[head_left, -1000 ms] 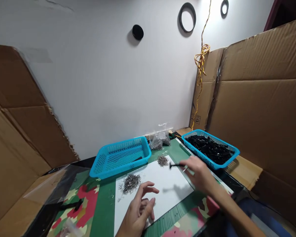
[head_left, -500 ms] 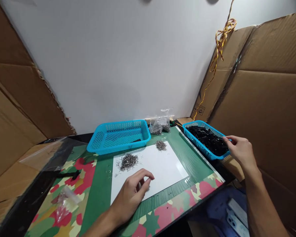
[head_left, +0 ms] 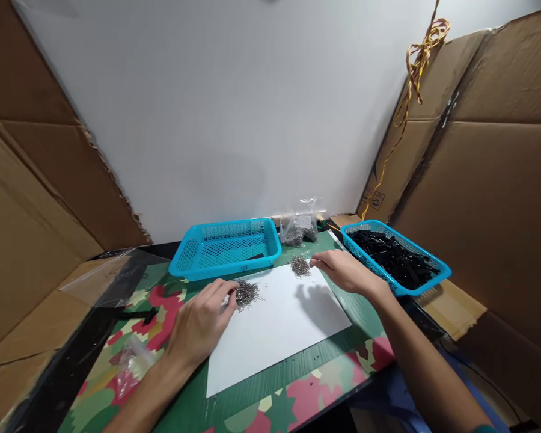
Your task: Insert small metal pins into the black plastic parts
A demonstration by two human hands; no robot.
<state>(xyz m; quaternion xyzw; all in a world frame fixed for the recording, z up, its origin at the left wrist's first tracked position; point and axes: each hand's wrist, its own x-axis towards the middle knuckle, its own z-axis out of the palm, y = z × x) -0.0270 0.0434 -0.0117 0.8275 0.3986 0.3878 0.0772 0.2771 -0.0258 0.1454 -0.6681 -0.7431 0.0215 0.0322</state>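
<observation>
Hands work over a white rectangular sheet of paper (head_left: 284,316) lying on a green cutting mat (head_left: 342,288), seen from the head camera, the only view. The left hand (head_left: 198,322) rests at the sheet's near-left edge, fingertips pinched into the nearer heap of small silvery metal parts (head_left: 247,293); whether a piece is actually between them I cannot tell. The right hand (head_left: 342,270) reaches to the sheet's far corner, fingers curled loosely, tips just beside the smaller far heap of silvery parts (head_left: 300,265); it seems to hold nothing, though the fingertips are too small to be sure.

Behind the sheet stands a blue plastic mesh basket (head_left: 225,246) with only one or two dark pieces in it. To the right, another blue mesh basket (head_left: 394,258) is heaped with black plastic parts (head_left: 392,255). As I judge it, the work is at an early stage: both heaps and the black stock look barely drawn down. Clear plastic bags of more metal bits (head_left: 300,228) sit by the wall.
</observation>
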